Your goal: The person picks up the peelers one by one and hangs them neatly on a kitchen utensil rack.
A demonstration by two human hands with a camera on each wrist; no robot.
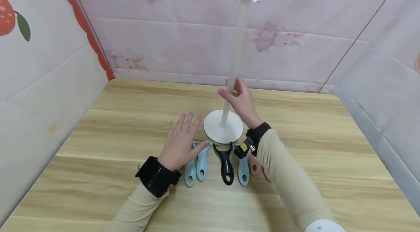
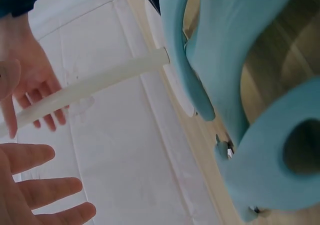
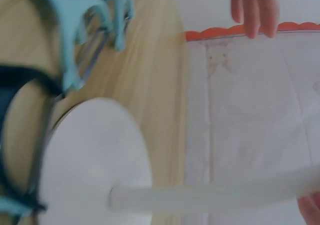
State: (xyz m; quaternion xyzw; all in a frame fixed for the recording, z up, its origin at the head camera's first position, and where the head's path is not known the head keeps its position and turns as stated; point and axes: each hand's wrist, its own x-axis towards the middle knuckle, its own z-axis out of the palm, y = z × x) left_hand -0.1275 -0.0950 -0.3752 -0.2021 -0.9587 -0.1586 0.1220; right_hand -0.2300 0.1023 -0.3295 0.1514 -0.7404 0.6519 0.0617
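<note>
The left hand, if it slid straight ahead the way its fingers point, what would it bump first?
Probably the stand's round white base. The left hand lies flat over the blue peelers, fingers aimed up and right toward it. Depth is hard to judge; it might pass just left.

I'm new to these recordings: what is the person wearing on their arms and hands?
Both hands, left hand and right hand, are bare. Both arms wear beige long sleeves. Each wrist carries a black strap-on band; the right band bears a small yellow tag.

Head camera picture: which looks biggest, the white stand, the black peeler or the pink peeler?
1. white stand, clearly the biggest.
2. black peeler.
3. pink peeler, unsure: the right sleeve hides part of it.
</note>
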